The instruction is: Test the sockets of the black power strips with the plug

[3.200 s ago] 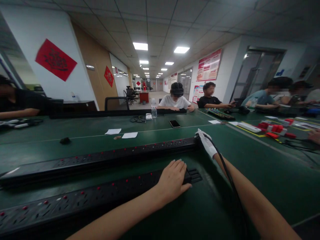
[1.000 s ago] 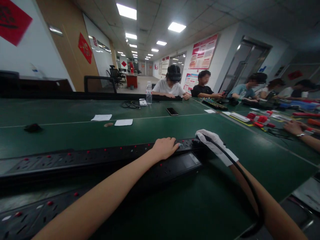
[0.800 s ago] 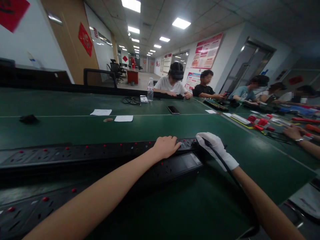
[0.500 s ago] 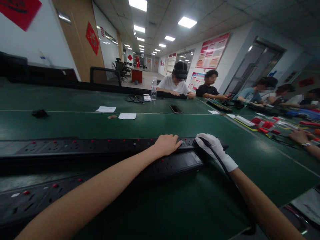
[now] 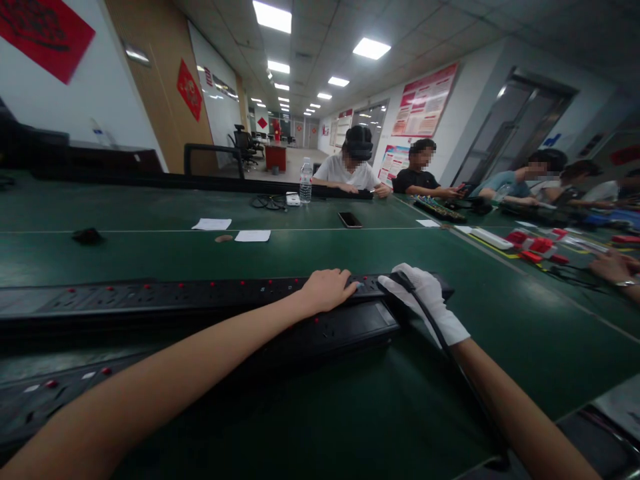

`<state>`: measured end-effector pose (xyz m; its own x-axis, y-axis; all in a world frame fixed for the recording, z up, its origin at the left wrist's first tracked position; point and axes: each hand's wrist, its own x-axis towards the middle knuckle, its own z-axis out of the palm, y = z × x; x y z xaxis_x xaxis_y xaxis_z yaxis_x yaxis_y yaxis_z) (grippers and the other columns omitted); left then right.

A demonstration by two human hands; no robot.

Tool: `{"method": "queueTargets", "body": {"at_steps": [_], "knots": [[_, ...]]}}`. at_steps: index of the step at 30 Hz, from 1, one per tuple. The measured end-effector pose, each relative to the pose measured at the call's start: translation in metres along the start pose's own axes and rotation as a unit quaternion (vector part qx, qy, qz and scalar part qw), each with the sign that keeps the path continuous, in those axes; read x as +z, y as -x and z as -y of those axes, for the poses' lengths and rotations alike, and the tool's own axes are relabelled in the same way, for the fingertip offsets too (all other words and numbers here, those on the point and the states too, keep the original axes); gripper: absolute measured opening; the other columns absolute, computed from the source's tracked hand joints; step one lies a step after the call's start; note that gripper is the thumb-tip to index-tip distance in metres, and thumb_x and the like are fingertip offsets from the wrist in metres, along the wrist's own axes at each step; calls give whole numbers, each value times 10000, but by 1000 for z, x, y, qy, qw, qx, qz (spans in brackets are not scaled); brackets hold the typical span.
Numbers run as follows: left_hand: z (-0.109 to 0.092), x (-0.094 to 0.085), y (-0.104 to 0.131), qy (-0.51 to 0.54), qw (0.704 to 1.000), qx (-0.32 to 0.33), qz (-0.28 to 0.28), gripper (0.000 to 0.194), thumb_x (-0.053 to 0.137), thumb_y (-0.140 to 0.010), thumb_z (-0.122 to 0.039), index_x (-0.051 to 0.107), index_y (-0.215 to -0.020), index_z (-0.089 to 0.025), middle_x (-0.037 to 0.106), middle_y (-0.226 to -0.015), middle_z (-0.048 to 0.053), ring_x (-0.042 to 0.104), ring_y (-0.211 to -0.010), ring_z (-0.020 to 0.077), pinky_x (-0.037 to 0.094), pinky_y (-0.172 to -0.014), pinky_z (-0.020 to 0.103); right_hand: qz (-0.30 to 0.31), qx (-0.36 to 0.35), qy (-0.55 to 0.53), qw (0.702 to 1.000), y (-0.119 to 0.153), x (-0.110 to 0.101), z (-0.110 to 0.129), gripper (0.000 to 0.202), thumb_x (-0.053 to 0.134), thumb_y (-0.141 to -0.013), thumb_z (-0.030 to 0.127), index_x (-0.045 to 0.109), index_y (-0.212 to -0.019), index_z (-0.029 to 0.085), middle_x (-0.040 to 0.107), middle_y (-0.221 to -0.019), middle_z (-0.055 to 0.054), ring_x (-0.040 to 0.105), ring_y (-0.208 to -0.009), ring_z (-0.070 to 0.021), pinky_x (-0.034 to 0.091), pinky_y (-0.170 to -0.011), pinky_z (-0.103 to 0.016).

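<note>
A long black power strip (image 5: 165,298) with a row of red dots lies across the green table. My bare left hand (image 5: 325,291) grips it right of its middle, fingers curled over the far edge. In my white-gloved right hand (image 5: 423,293) is a black plug (image 5: 400,278), held at the strip's right part. From the plug a thick black cable (image 5: 437,333) runs down along my right forearm. Whether the plug sits in a socket is hidden by the glove. Nearer to me, a second black power strip (image 5: 350,328) lies at an angle, partly covered by my left arm.
Beyond the strips lie paper slips (image 5: 253,236), a phone (image 5: 350,220) and a small black object (image 5: 87,236). A water bottle (image 5: 305,181) stands near a person in a headset (image 5: 350,170). Red and white parts (image 5: 540,245) lie at right, near another person's hand (image 5: 613,267).
The view has shifted slightly. Both hands and the far strip sit a little further left; their grips look the same.
</note>
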<state>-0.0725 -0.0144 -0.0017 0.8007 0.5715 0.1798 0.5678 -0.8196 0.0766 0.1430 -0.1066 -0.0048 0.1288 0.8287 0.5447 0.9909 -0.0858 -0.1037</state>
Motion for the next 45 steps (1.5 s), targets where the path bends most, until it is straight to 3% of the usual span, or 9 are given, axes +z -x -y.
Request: {"method": "queueTargets", "body": {"at_steps": [7, 10, 14, 19, 36, 38, 41, 43, 45], "knots": [[0, 0, 1, -22, 1000, 6, -9, 506, 179, -910, -497, 485, -1156, -178, 627, -1009, 93, 605, -899, 233, 458, -711, 331, -13, 25, -16, 999, 2, 3, 3, 346, 472, -775, 560, 584, -763, 233, 570, -669, -10, 525, -630, -158, 361, -586, -259], [-1, -3, 2, -34, 999, 26, -29, 521, 195, -914, -481, 409, -1254, -150, 587, -1100, 121, 570, -976, 246, 435, -790, 361, -24, 17, -34, 999, 2, 4, 4, 326, 481, -779, 540, 587, -775, 232, 587, -707, -14, 528, -665, -162, 377, -613, -265], [0, -6, 2, -47, 991, 114, -52, 472, 238, -926, -427, 342, -1324, -195, 457, -1291, 108, 403, -1204, 244, 317, -959, 384, -54, 16, -34, 998, 0, 8, 4, 311, 492, -780, 513, 598, -764, 222, 604, -765, -30, 533, -720, -175, 399, -687, -290], [7, -2, -2, -36, 978, 206, -24, 460, 176, -935, -451, 326, -1336, -282, 404, -1348, 88, 415, -1207, 224, 365, -917, 368, -76, 8, -33, 997, 0, 13, 0, 302, 526, -758, 515, 611, -774, 226, 604, -784, -33, 532, -757, -187, 412, -708, -301], [10, -9, -1, 61, 981, 177, 50, 458, 202, -920, -470, 255, -1358, -349, 335, -1401, 30, 420, -1201, 221, 372, -935, 370, -49, 9, -35, 998, 0, 11, 0, 282, 525, -764, 502, 608, -775, 233, 595, -786, -27, 520, -768, -191, 408, -706, -305], [12, -10, -2, 106, 980, 151, 69, 537, 256, -898, -502, 142, -1394, -329, 333, -1408, 33, 407, -1214, 224, 361, -945, 369, -42, 10, -35, 998, -1, 10, 0, 286, 523, -762, 506, 610, -776, 234, 597, -784, -32, 520, -769, -197, 406, -700, -311], [15, -10, -5, 151, 981, 82, 94, 782, 351, -830, -585, 8, -1419, -202, 309, -1422, 99, 364, -1248, 263, 327, -971, 394, -41, 16, -40, 998, -1, 10, 0, 301, 516, -759, 521, 613, -786, 237, 600, -792, -38, 525, -775, -206, 408, -700, -321], [17, -9, -10, 158, 980, 57, 107, 839, 375, -790, -633, 88, -1415, -154, 304, -1420, 130, 352, -1252, 290, 319, -969, 410, -41, 21, -42, 998, -1, 10, 0, 309, 516, -753, 528, 616, -785, 237, 600, -791, -40, 528, -774, -209, 410, -696, -325], [19, -10, -16, 167, 976, 56, 125, 794, 394, -758, -664, 263, -1375, -181, 380, -1380, 110, 411, -1206, 286, 350, -933, 390, -41, 24, -41, 998, -1, 10, 0, 315, 518, -748, 534, 617, -779, 237, 599, -785, -41, 530, -773, -210, 411, -692, -326]]}}
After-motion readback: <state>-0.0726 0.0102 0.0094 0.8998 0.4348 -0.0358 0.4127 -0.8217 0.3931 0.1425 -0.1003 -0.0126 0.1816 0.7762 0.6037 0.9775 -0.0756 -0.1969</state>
